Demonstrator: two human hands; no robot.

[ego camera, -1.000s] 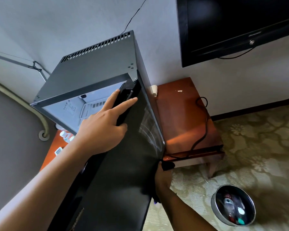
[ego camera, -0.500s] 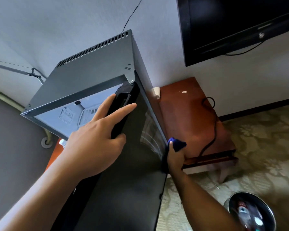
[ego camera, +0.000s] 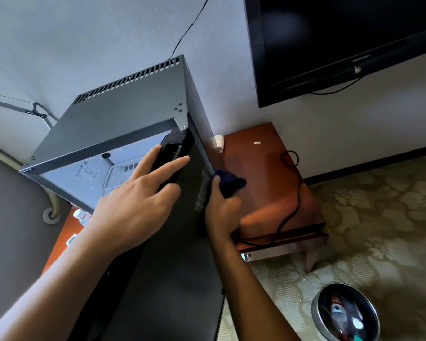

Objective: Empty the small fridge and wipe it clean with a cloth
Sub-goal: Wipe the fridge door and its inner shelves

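Observation:
The small grey fridge (ego camera: 123, 119) stands against the wall with its black door (ego camera: 182, 279) swung open toward me; part of the pale interior shows. My left hand (ego camera: 138, 205) rests on the door's top edge, thumb on the inner side and fingers stretched across the outer face. My right hand (ego camera: 221, 207) grips a dark blue cloth (ego camera: 230, 183) and holds it against the door's right edge near the hinge side. The cloth's lower part is hidden in my fist.
A low red-brown wooden table (ego camera: 263, 183) with a black cable (ego camera: 295, 193) stands right of the fridge. A round metal bin (ego camera: 346, 313) with rubbish sits on the patterned carpet. A black TV (ego camera: 342, 40) hangs on the wall. Bottles (ego camera: 81, 216) show below the fridge at left.
My right hand with the cloth has slid up the door's right edge from low down to near the top. My left hand has stayed on the door's top edge.

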